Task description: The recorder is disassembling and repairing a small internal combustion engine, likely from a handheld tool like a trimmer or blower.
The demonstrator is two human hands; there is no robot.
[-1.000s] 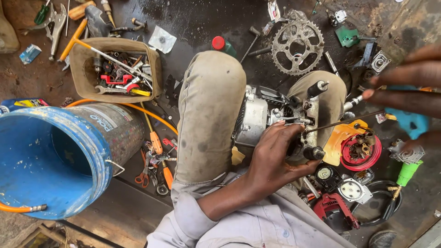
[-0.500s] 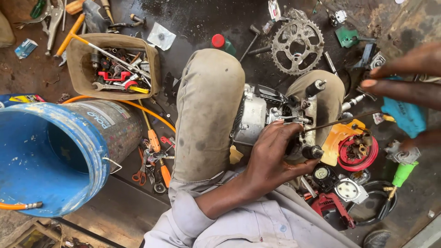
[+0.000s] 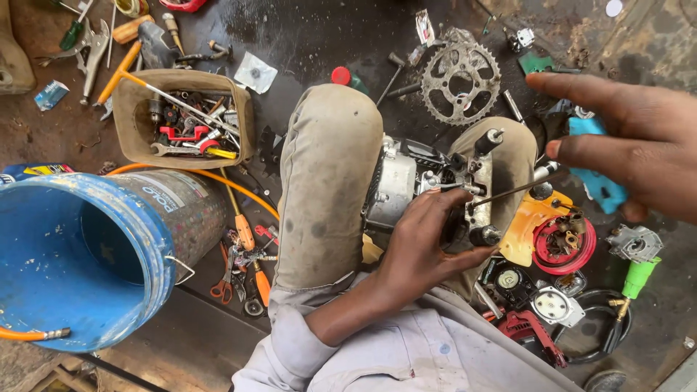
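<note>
A small grey metal engine [image 3: 396, 189] is wedged between my two raised knees in dusty beige trousers. My left hand [image 3: 428, 247] grips its near side, fingers curled over the casing. A thin metal rod [image 3: 512, 191] lies across the engine's right end. My right hand [image 3: 639, 145] hovers at the right, close to the camera, fingers spread and nothing in it. Just beyond it lies a blue plastic part [image 3: 597, 185]. A red pulley wheel [image 3: 563, 243] on a yellow bracket sits right of the engine.
A blue bucket [image 3: 87, 254] lies on its side at the left, with an orange hose. A tan box of wrenches [image 3: 181, 120] stands behind it. A toothed sprocket [image 3: 461, 72], an orange-handled screwdriver [image 3: 243, 232], scissors [image 3: 221, 283] and a green nozzle [image 3: 639, 276] litter the dark floor.
My right hand has moved left and nearer the camera, and its fingers have spread apart. My left hand stays on the engine.
</note>
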